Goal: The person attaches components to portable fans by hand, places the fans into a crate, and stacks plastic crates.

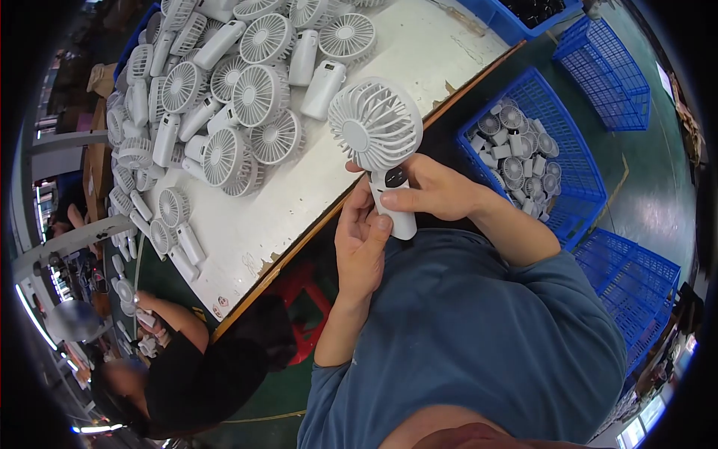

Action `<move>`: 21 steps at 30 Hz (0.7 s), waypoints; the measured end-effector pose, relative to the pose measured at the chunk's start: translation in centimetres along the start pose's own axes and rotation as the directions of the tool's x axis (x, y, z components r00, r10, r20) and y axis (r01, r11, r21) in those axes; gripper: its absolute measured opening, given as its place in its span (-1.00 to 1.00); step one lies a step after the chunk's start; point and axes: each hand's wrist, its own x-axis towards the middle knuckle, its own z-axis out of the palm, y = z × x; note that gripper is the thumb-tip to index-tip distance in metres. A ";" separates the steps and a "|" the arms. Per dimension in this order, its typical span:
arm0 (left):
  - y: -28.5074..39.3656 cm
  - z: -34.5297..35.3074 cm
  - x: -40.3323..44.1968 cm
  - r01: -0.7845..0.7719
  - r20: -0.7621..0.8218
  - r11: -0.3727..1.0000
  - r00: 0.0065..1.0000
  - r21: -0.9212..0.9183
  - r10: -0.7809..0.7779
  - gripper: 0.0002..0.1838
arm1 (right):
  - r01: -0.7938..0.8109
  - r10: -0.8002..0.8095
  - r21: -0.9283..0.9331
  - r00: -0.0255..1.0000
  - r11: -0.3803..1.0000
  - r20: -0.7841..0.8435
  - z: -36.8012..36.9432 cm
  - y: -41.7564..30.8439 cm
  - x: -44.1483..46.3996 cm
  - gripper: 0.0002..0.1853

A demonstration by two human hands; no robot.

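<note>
Fan [376,135] at centre of frame, handle [403,224] gripped by left hand [360,248] and right hand [440,188], fingers curled round it; slack fingers could drop it; a leftward swing could knock the pile [258,95], upper left.

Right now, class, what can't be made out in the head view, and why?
Held fan, head view: far side of the handle, facing away, with the left hand and right hand around it.
Black pieces, head view: too small to identify; top edge cuts off their group.
Fans in the blue basket, head view: lower ones, hidden beneath upper ones.
</note>
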 end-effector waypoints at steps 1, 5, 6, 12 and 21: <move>-0.1 0.1 0.1 0.002 0.020 1.000 1.000 -0.008 -0.002 -0.30 | -0.008 0.012 -0.089 0.999 0.996 0.037 -0.3 -0.1 -0.1 -0.36; -0.3 0.7 0.2 0.044 -0.004 0.999 0.999 0.002 -0.044 -0.29 | -0.059 0.060 -0.045 0.998 0.997 0.006 -0.6 0.1 -0.7 -0.38; -0.5 0.8 0.3 0.030 -0.015 0.999 0.999 0.023 -0.029 -0.29 | -0.047 0.045 -0.103 0.999 0.994 -0.022 -0.7 0.4 -0.7 -0.45; 0.1 1.4 0.5 -0.009 -0.034 0.994 0.999 0.110 0.013 -0.30 | 0.069 -0.101 -0.284 0.990 0.956 -0.099 -0.7 0.4 -0.7 -0.46; 1.1 0.4 0.9 0.060 0.085 0.996 0.995 -0.063 -0.055 -0.57 | 0.035 0.006 -0.527 0.997 0.849 0.077 -2.2 -2.7 -0.3 -0.53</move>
